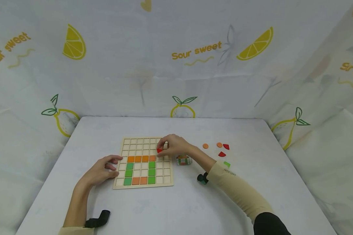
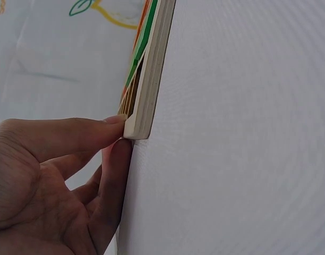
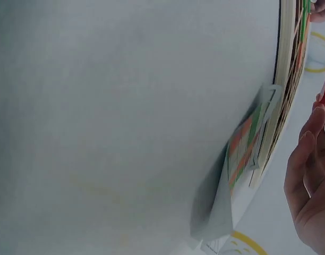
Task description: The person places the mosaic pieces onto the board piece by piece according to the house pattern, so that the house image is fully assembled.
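Now the right hand (image 1: 174,146) pinches a red piece (image 1: 159,150) over the grid board (image 1: 144,187); the left hand (image 1: 100,170), loosely spread, touches its edge.

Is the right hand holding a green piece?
No, the right hand pinches a red piece, while a loose green piece lies on the table off to the side.

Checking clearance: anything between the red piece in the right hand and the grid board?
Nothing visible. In the head view the right hand holds the red piece over the grid board; the picture card lies beside the board, clear of the piece.
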`<act>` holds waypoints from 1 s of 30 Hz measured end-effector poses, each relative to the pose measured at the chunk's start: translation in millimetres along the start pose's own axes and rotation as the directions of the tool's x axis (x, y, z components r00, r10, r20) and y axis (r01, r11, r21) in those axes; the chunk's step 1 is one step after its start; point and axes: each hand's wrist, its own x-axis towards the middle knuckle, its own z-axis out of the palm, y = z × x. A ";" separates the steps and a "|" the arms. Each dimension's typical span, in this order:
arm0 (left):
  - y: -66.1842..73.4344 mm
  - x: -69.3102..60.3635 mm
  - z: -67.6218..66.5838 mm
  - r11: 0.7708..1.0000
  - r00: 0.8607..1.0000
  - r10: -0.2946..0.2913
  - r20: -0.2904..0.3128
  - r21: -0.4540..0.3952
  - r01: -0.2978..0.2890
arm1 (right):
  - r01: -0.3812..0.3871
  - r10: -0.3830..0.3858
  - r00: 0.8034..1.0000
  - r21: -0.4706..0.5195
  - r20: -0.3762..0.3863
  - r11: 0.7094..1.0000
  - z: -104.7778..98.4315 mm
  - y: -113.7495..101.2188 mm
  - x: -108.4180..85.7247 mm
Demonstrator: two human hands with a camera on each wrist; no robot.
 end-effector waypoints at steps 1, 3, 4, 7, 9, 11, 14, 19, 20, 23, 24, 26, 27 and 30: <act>-0.2 0.1 0.0 1.000 1.000 0.003 0.000 0.001 -0.003 | -0.013 0.013 1.000 -0.006 0.013 1.000 3.0 -1.0 1.2; -0.1 0.4 0.0 1.000 1.000 0.008 0.003 -0.007 -0.008 | -0.040 0.041 0.998 -0.035 0.037 0.999 8.3 -1.8 3.0; -0.1 0.5 -0.1 1.000 1.000 0.010 0.004 -0.010 -0.010 | -0.053 0.055 0.997 -0.050 0.046 0.997 10.5 -1.9 3.5; -0.1 0.9 -0.1 1.000 1.000 0.010 0.002 -0.014 -0.010 | -0.066 0.072 0.996 -0.090 0.058 0.994 15.2 -2.4 3.9; -0.5 0.9 -0.1 1.000 1.000 0.006 0.001 -0.012 -0.006 | -0.061 0.067 0.996 -0.117 0.054 0.991 16.3 -3.1 4.2; -1.2 0.8 -0.1 1.000 1.000 0.002 0.000 -0.008 -0.002 | -0.053 0.060 0.997 -0.117 0.055 0.992 16.2 -4.4 3.9; -2.1 0.4 -0.2 1.000 1.000 -0.001 -0.001 -0.007 0.001 | -0.056 0.062 0.996 -0.098 0.065 0.994 14.4 -7.1 2.9; -1.7 -0.2 -0.4 1.000 1.000 -0.003 -0.003 -0.008 0.003 | -0.076 0.082 0.993 -0.072 0.089 0.995 10.2 -10.4 0.3; -1.3 -0.3 -0.5 1.000 1.000 -0.004 -0.004 -0.009 0.004 | -0.080 0.086 0.992 -0.070 0.093 0.994 9.7 -10.8 0.0; -0.4 -0.5 -0.4 1.000 1.000 -0.007 -0.005 -0.011 0.007 | -0.087 0.093 0.991 -0.066 0.098 0.994 8.1 -11.1 -0.7; -0.2 -0.5 -0.4 1.000 1.000 -0.008 -0.005 -0.010 0.008 | -0.088 0.094 0.991 -0.064 0.099 0.994 7.4 -11.2 -0.9; 0.2 -0.6 -0.3 1.000 1.000 -0.007 -0.005 -0.008 0.007 | -0.086 0.091 0.991 -0.060 0.098 0.995 4.8 -11.7 -1.8; 0.2 -0.6 -0.2 1.000 1.000 -0.007 -0.005 -0.006 0.007 | -0.083 0.088 0.992 -0.056 0.095 0.995 2.9 -11.9 -2.4; 0.3 -0.4 -0.2 1.000 1.000 -0.003 -0.003 -0.006 0.003 | -0.071 0.073 0.994 -0.037 0.083 0.997 -4.0 -10.2 -5.1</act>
